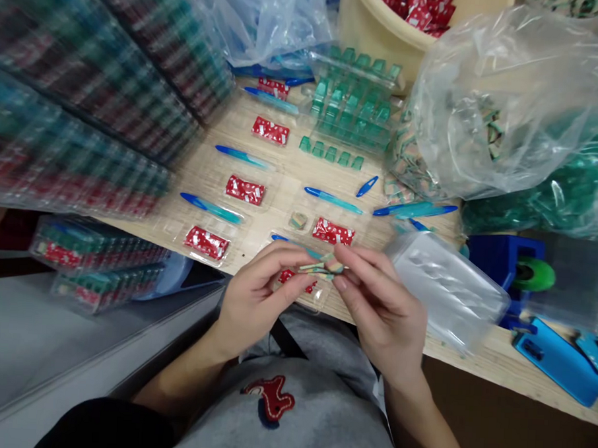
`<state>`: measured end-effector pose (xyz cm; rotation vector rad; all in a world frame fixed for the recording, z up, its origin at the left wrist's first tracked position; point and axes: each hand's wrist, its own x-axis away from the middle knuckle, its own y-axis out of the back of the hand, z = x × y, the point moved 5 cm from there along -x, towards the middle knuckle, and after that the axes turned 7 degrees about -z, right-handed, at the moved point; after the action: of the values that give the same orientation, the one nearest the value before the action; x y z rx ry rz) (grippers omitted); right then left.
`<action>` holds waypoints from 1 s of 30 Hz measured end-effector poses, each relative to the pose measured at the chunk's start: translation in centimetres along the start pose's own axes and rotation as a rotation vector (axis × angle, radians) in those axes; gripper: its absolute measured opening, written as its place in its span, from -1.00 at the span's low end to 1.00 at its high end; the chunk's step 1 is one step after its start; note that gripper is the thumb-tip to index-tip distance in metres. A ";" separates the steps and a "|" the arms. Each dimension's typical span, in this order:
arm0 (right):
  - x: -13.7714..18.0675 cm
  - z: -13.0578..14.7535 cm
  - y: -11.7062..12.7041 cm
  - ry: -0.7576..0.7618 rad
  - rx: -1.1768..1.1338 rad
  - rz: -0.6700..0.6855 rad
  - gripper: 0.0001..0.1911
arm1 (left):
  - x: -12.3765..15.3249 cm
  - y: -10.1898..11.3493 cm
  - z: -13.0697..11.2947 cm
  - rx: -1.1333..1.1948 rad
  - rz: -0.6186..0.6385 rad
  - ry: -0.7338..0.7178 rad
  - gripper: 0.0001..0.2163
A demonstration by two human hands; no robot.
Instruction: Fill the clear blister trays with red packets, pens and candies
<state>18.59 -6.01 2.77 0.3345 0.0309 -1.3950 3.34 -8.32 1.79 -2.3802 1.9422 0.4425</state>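
Note:
Both hands meet over the table's front edge, above a clear plastic tray. My left hand [266, 285] pinches one side of a few small flat striped pieces [321, 270], green, beige and pinkish. The fingertips of my right hand [387, 304] close on the other side of them. Just beneath, partly hidden by the hands, are a red dotted packet [304, 282] and a blue pen-like stick [291, 242]. In the tray beyond lie a similar striped piece [298, 220], another red dotted packet [333, 231] and a blue stick [333, 200].
Tall stacks of filled clear packs [75, 135] stand at left. Green plastic pieces [351, 107] lie at the back, before a cream tub [386, 36] of red packets. Right are a plastic bag [512, 108], clear covers [447, 290], a blue tape dispenser [495, 259] and a phone [560, 361].

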 end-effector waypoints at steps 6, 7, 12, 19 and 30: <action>0.0 -1.3 0.0 -0.216 -0.211 -0.078 -0.61 | 0.1 0.4 -0.2 -0.013 0.053 0.042 -0.88; 0.0 -1.3 0.0 -0.225 -0.219 -0.071 -0.60 | 0.1 0.3 -0.3 -0.015 0.085 0.025 -0.88; 0.3 -0.9 0.0 -0.183 -0.161 0.068 -0.54 | 0.2 0.6 0.1 -0.037 0.012 0.047 -0.81; 0.2 -0.8 -0.1 -0.131 -0.195 0.011 -0.47 | 0.5 0.1 0.1 -0.096 -0.070 -0.044 -0.79; 0.9 -1.4 -1.1 -0.245 -0.302 -0.197 -0.60 | 1.1 -0.4 0.4 -0.171 -0.125 -0.101 -0.71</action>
<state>17.89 -6.70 0.98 -0.0946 0.0733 -1.5919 3.87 -9.21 1.06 -2.5076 1.7677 0.7328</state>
